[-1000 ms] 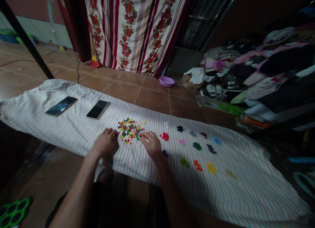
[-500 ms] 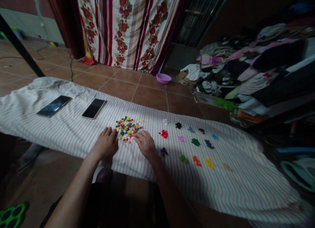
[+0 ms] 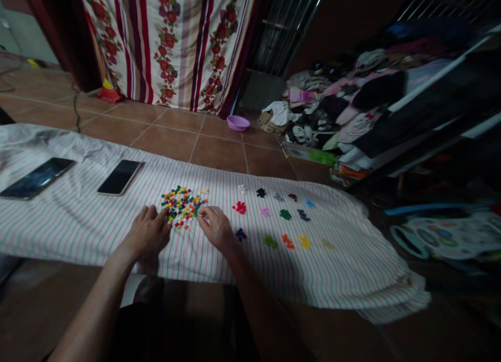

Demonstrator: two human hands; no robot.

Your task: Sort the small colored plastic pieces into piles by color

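Note:
A mixed heap of small coloured pieces [image 3: 180, 201] lies on the striped cloth [image 3: 219, 265]. At its near left edge rests my left hand [image 3: 147, 229], fingers stretched out and touching the outer pieces. On the heap's right side my right hand [image 3: 216, 227] has thumb and fingertips pinched together; whatever is between them is too small to make out. Further right are separate little groups sorted by colour, among them red pieces [image 3: 239, 207], dark blue pieces [image 3: 241, 234], black pieces [image 3: 261, 193], green pieces [image 3: 285, 214], orange pieces [image 3: 287, 241] and yellow pieces [image 3: 304, 241].
Two phones, a larger dark one [image 3: 37, 178] and a smaller one [image 3: 120, 177], lie left of the heap. Beyond the cloth, a purple basin [image 3: 238, 123] stands on the tiled floor near a floral curtain [image 3: 168, 44]. Clothes [image 3: 332, 98] are piled at the back right.
The view has swung right, so everything sits further left in the picture. My right hand has drawn slightly to the right of the heap, still pinched. The left hand stays at the heap's edge.

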